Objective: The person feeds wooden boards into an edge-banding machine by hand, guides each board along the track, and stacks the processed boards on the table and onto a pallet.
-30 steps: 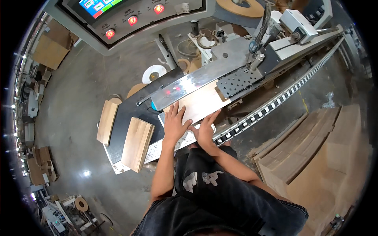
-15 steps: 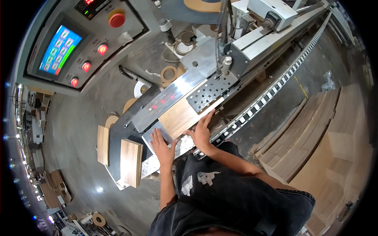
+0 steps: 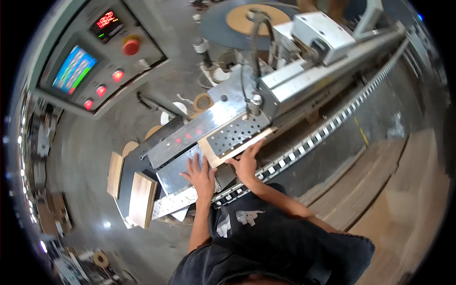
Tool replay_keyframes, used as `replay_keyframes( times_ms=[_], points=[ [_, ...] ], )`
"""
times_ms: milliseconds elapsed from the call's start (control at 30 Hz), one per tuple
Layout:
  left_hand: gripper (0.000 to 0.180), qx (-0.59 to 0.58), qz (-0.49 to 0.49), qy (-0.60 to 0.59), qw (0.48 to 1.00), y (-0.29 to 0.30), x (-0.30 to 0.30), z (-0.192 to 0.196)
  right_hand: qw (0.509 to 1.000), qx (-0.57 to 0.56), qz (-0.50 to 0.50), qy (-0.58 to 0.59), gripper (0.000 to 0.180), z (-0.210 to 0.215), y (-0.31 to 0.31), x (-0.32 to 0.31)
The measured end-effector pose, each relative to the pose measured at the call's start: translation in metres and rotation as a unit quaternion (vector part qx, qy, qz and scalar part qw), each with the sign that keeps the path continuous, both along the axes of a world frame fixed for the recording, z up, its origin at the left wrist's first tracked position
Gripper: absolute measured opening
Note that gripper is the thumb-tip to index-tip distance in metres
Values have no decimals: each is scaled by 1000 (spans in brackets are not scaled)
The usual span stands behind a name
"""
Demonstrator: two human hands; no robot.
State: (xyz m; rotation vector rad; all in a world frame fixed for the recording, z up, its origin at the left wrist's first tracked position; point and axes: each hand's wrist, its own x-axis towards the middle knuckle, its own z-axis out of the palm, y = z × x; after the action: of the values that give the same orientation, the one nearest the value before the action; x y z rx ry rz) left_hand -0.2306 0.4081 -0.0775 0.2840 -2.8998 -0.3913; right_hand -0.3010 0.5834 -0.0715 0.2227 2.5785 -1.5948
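Grey concrete floor [image 3: 92, 166]. Flat black worktop [image 3: 135, 165]. Left hand [image 3: 202, 179], right hand [image 3: 245, 166] by pale flat wooden board [image 3: 213, 159], each grip spread.

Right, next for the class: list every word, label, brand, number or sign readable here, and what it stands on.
No text reads clearly.
Red-lit display: glowing digits, too blurred to read.
Screen: coloured tiles, markings too small to read.
Lit red buttons: any markings beside them too blurred to read.

Pale wooden board [image 3: 210, 156], flat, set diagonally, partly beneath a perforated metal plate [image 3: 239, 136]
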Motion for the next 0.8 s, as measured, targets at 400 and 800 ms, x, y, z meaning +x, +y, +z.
replay_keyframes(
  times_ms=[400,800],
  points=[
    [72,54,53,-59,995,97,-40,-7,970,241,-14,-13,138,-30,103,-50],
    [82,38,-63,-33,997,31,46,-2,935,354,7,-17,87,-46,132,-44]
  ],
)
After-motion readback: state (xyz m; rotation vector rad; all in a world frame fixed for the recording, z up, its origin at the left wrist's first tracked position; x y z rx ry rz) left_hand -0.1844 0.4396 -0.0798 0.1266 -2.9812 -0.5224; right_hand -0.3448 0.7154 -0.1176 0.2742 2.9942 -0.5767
